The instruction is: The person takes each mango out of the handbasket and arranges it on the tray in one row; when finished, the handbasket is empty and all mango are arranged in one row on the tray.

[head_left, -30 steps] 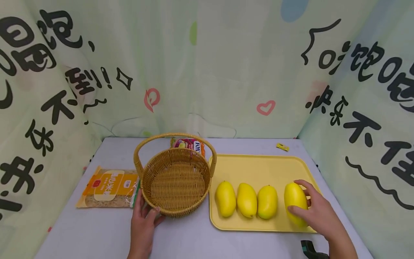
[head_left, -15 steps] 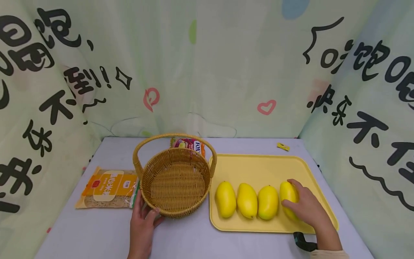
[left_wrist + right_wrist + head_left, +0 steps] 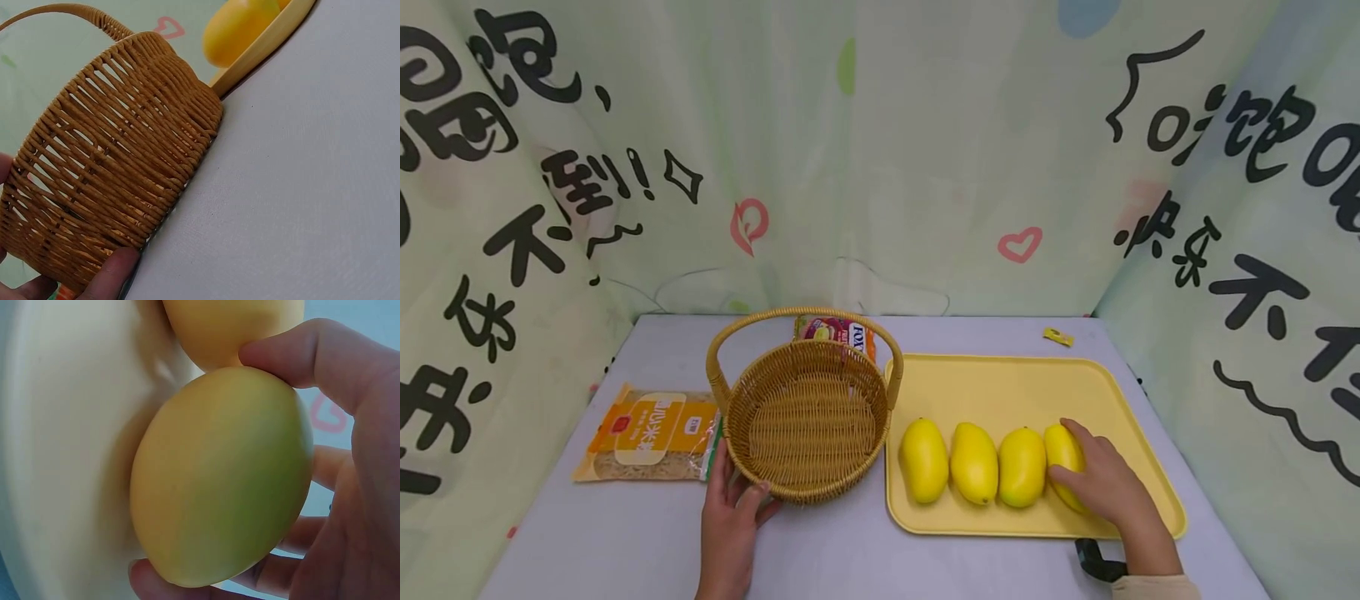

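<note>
A round wicker basket [image 3: 808, 425] with an arched handle stands tilted toward me on the table. My left hand [image 3: 730, 517] grips its near left side; in the left wrist view one digit [image 3: 114, 274] lies low against the weave. Yellow mangoes [image 3: 973, 463] lie in a row on a yellow tray [image 3: 992, 383]. Around the rightmost mango [image 3: 1064, 458] curl the fingers and thumb of my right hand [image 3: 1105, 483]. The right wrist view has this mango [image 3: 222, 481] between thumb and fingers, touching its neighbour [image 3: 231, 325].
An orange bag of grain [image 3: 651, 435] lies left of the basket. Behind the basket is a purple and orange packet [image 3: 838, 332]. A small yellow packet [image 3: 1057, 337] sits beyond the tray. Printed curtains enclose the table on its back and sides.
My right hand has moved left with its mango, closing the gap to the other mangoes in the row. The left hand and the basket have stayed in place.
</note>
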`<state>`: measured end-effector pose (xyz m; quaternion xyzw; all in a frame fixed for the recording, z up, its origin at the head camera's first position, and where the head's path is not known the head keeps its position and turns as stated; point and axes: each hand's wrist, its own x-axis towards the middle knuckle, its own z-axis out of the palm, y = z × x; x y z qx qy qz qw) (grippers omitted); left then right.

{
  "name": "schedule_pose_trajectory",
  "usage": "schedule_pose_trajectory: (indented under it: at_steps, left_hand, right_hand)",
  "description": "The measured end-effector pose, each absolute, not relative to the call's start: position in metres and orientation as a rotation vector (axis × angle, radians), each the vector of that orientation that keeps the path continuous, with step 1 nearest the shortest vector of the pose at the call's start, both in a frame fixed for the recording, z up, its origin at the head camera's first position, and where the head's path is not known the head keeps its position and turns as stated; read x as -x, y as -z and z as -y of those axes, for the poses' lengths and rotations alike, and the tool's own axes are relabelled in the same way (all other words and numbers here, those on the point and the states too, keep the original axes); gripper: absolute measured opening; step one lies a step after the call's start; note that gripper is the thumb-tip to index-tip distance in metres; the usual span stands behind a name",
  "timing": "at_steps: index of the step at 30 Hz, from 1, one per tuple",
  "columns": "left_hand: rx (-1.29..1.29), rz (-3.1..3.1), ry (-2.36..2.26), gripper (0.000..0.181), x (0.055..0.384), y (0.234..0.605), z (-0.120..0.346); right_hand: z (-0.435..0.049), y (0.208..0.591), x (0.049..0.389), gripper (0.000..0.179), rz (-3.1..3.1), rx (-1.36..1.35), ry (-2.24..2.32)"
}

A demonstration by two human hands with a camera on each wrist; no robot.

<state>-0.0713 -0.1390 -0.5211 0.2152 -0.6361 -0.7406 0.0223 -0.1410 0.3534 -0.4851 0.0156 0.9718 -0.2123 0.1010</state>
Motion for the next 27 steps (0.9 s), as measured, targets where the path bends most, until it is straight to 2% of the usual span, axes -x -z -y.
schedule_pose_trajectory:
  at_steps: [27]
  left_hand:
    - [-0.63, 1.966, 2.309, 0.094, 0.0707, 0.5212, 0.1402]
  right_hand:
    - [-0.3509, 0.4775, 0.1366, 0.109, -2.812, -0.07, 0.578]
